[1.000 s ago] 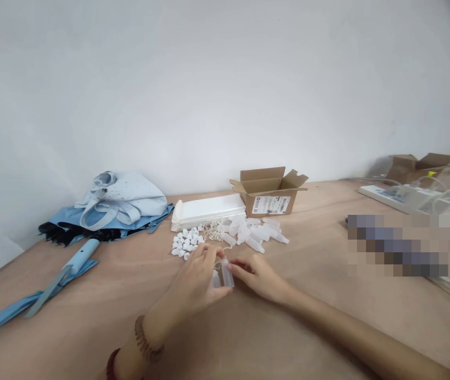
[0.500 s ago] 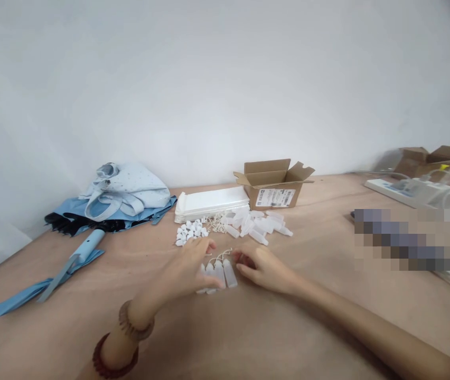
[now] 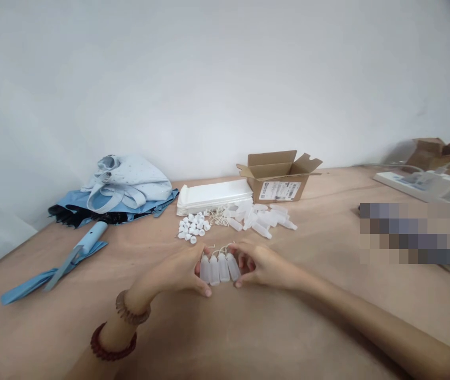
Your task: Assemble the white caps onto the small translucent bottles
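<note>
A row of several small translucent plastic bottles (image 3: 214,271) with cream wicks (image 3: 221,249) at their tops lies on the table between my hands. At the row's left end, my left hand (image 3: 187,268) curves around it, thumb along the near side and fingers behind. My right hand (image 3: 259,265) closes around the right end, its thumb at the base of the last bottle and its index finger near the top. Beyond the hands are a pile of white caps (image 3: 193,227), a heap of loose wicks (image 3: 217,216) and more loose bottles (image 3: 262,217).
Behind the piles are a stack of white flat packs (image 3: 215,192) and an open cardboard box (image 3: 280,190). A pale blue bag (image 3: 130,182) lies on a blue umbrella (image 3: 90,237) at left. To the right are a power strip (image 3: 399,184), another box (image 3: 427,153) and a pixelated item (image 3: 411,232).
My left hand has drawn back leftward off the bottles to the row's left end. My right hand has come up against the right end. The bottles now stand closer in line.
</note>
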`<action>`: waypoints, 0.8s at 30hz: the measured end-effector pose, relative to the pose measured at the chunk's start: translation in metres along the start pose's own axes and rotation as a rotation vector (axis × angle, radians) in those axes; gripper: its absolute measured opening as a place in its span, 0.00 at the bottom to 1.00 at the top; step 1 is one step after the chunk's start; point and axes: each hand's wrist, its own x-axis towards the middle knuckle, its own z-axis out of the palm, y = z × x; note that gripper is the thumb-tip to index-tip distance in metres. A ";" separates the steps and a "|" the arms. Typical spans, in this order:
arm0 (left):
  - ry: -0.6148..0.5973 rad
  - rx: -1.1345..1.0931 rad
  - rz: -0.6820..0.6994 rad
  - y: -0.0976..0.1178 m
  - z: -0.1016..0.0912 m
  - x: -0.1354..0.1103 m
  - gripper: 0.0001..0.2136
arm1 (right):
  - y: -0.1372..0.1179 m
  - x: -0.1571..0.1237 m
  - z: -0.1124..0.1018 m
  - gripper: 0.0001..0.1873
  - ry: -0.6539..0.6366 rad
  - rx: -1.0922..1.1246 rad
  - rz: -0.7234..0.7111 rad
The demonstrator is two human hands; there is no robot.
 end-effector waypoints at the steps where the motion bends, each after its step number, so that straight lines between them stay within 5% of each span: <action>1: 0.005 0.001 0.002 -0.001 0.000 0.001 0.29 | 0.000 0.000 0.001 0.31 0.009 0.000 -0.002; 10: 0.008 0.020 0.032 -0.006 -0.001 0.003 0.26 | 0.000 0.001 0.005 0.33 0.037 -0.051 -0.017; 19: 0.019 0.046 0.012 -0.004 -0.005 -0.003 0.39 | 0.003 0.003 0.007 0.37 0.026 -0.091 -0.020; 24: 0.029 0.050 0.008 -0.004 -0.007 -0.001 0.36 | 0.002 0.003 0.007 0.37 0.038 -0.092 -0.008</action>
